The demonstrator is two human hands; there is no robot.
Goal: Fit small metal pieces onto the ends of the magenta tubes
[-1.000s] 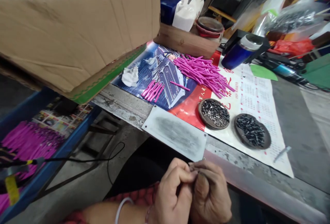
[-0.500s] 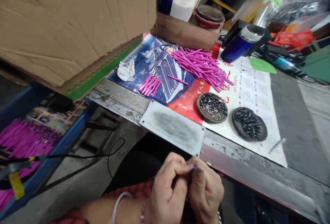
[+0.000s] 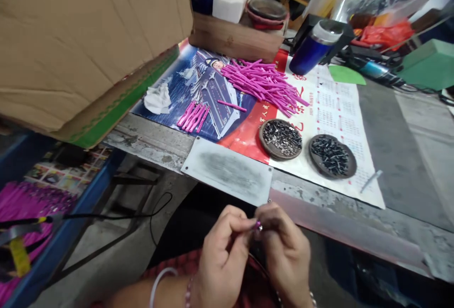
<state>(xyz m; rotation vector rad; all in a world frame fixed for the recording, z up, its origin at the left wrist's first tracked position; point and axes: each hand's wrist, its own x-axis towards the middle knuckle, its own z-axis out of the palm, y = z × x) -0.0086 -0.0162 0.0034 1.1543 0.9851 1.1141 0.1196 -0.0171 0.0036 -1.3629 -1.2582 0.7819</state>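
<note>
The left hand (image 3: 225,251) is nearly closed, thumb and forefinger pinching a small pink piece (image 3: 257,224) with a silver bit showing at its end. The right hand (image 3: 285,246) is half curled, its fingertips gathered at the same piece; whether they grip it cannot be told. The piece sits between the two hands, in front of the near edge of the bench (image 3: 393,142).

Taking the hands as the clock's centre, a pale plate (image 3: 227,168) lies at 11 o'clock, smudged dark in its middle. Beyond it, also at 11, is a small group of pink strips (image 3: 193,117) on a printed sheet (image 3: 329,118). The big pink heap (image 3: 262,83) is at 12. A round dish (image 3: 278,156) of silver and dark bits stands between 12 and 1; another dish (image 3: 351,161), holding dark pieces, between 1 and 2. At 9 o'clock, a blue tray (image 3: 97,189) contains more pink strips.
</note>
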